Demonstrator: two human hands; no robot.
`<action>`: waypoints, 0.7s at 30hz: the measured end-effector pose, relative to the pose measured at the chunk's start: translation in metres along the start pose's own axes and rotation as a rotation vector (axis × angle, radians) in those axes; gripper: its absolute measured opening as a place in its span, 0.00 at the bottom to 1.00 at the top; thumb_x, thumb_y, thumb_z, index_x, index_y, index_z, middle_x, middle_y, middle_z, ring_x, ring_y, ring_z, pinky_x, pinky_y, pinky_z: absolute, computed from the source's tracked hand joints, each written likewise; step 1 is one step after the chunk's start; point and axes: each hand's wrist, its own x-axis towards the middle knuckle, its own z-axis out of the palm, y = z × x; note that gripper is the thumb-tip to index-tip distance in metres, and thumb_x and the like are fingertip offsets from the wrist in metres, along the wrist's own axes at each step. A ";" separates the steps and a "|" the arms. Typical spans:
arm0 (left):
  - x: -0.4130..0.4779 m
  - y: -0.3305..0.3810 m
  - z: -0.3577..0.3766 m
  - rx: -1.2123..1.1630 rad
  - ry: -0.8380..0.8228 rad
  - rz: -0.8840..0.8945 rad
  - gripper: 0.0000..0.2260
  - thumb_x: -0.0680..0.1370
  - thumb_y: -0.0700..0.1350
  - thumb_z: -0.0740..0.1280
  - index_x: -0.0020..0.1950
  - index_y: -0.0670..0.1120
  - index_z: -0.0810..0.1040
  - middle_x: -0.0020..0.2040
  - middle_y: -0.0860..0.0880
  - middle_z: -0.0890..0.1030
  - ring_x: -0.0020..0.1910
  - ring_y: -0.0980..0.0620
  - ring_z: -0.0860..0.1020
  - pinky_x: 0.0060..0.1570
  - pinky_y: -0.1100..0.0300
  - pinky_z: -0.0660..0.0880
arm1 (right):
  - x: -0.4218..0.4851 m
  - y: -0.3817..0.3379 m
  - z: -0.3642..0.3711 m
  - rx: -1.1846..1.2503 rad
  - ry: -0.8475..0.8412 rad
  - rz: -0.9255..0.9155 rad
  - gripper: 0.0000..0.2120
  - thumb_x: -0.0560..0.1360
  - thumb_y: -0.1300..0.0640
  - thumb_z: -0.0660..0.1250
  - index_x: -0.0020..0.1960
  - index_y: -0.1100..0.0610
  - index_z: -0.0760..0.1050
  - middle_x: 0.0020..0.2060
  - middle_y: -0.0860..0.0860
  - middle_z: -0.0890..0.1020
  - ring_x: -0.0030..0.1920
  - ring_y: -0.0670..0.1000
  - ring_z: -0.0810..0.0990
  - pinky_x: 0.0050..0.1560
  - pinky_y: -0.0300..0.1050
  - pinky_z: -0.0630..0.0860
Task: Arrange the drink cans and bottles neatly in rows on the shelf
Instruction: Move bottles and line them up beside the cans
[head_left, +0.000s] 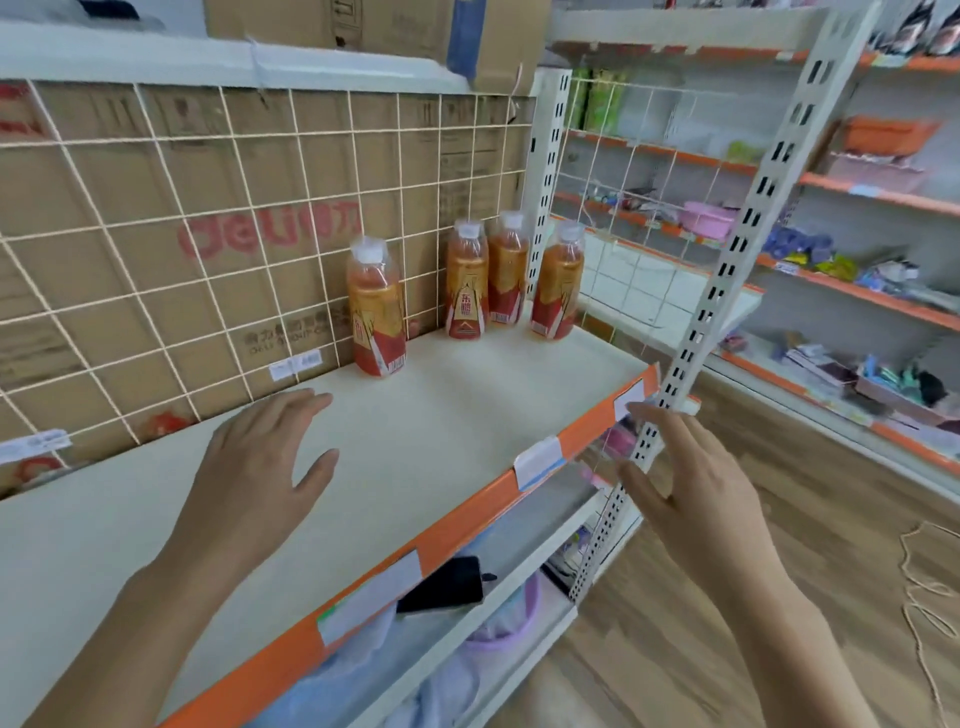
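Several orange drink bottles with white caps stand upright at the back right of the cream shelf (447, 415). One bottle (376, 306) stands alone to the left. Three more stand close together by the wire grid: one (467, 280), one (508, 270) behind it, and one (558, 283) nearest the shelf's right end. My left hand (265, 462) hovers flat over the shelf, fingers straight, holding nothing. My right hand (691, 483) is in the air past the shelf's orange front edge, fingers spread, empty. Both hands are well short of the bottles.
A white wire grid (208, 249) with cardboard boxes behind it backs the shelf. A perforated white upright (727, 270) stands at the right front corner. A black phone (441, 584) lies on the shelf below. More stocked shelves line the right wall across a wooden floor.
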 end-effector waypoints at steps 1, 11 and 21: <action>0.012 -0.001 0.005 -0.005 0.007 -0.011 0.17 0.76 0.48 0.65 0.65 0.46 0.73 0.61 0.45 0.77 0.60 0.41 0.74 0.58 0.43 0.70 | 0.013 0.003 0.005 -0.001 -0.008 -0.015 0.20 0.73 0.53 0.67 0.64 0.53 0.71 0.56 0.49 0.78 0.56 0.53 0.75 0.47 0.43 0.65; 0.125 0.001 0.037 -0.556 0.158 -0.161 0.19 0.75 0.40 0.67 0.62 0.56 0.69 0.60 0.55 0.74 0.58 0.62 0.70 0.56 0.63 0.65 | 0.153 0.021 0.055 0.051 -0.065 -0.098 0.20 0.75 0.51 0.67 0.66 0.51 0.69 0.60 0.47 0.76 0.55 0.51 0.76 0.47 0.37 0.61; 0.186 -0.011 0.092 -0.489 0.075 -0.503 0.29 0.75 0.43 0.69 0.73 0.45 0.61 0.70 0.48 0.67 0.69 0.48 0.65 0.65 0.53 0.63 | 0.258 0.037 0.126 0.166 -0.221 -0.197 0.24 0.76 0.50 0.65 0.70 0.52 0.64 0.62 0.51 0.75 0.59 0.52 0.75 0.52 0.45 0.72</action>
